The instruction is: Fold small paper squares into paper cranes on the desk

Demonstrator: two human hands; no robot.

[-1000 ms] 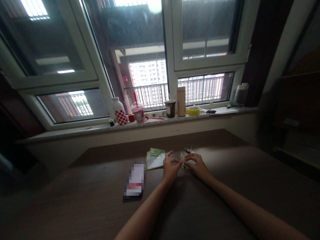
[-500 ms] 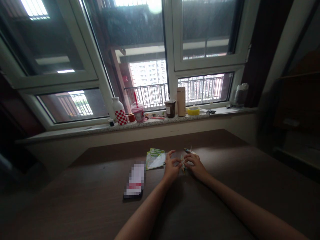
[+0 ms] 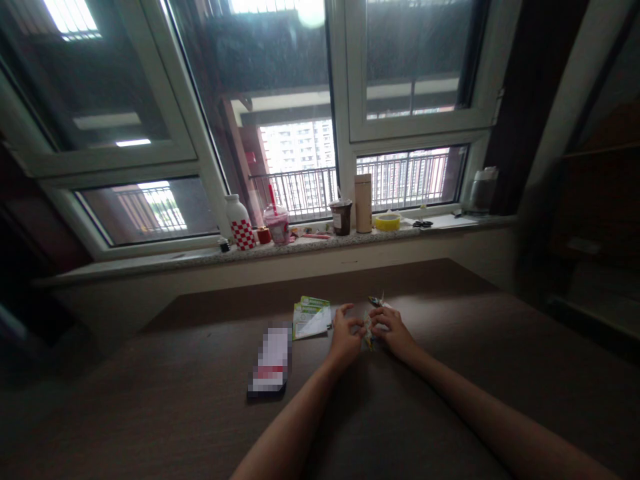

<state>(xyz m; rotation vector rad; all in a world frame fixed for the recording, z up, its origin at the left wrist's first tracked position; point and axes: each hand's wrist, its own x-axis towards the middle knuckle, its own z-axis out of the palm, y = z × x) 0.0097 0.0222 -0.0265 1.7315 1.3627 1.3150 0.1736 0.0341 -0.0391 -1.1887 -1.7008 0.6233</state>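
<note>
Between my hands is a small, light piece with a coloured pattern (image 3: pixel 369 331), thin and crumpled or folded; its kind is too small to make out. My left hand (image 3: pixel 347 337) holds its left side between thumb and fingers, the index finger raised. My right hand (image 3: pixel 393 331) is closed on its right side, and the fingers partly cover it. Just beyond my right fingers lies another small coloured piece with pointed ends (image 3: pixel 375 301). Green-and-white printed cards or packets (image 3: pixel 311 319) lie overlapping just left of my left hand.
A phone-like slab (image 3: pixel 270 363), blurred out, lies on the brown table (image 3: pixel 190 407) left of my left forearm. On the windowsill stand a checked bottle (image 3: pixel 241 223), a pink drink cup (image 3: pixel 277 225), a dark cup (image 3: pixel 341 217), a tan flask (image 3: pixel 363 203), yellow tape (image 3: pixel 387 222) and scissors (image 3: pixel 423 224).
The small piece between my hands has turned or shifted slightly, and its lower end looks different. Both hands stay almost in place; the other things have not moved.
</note>
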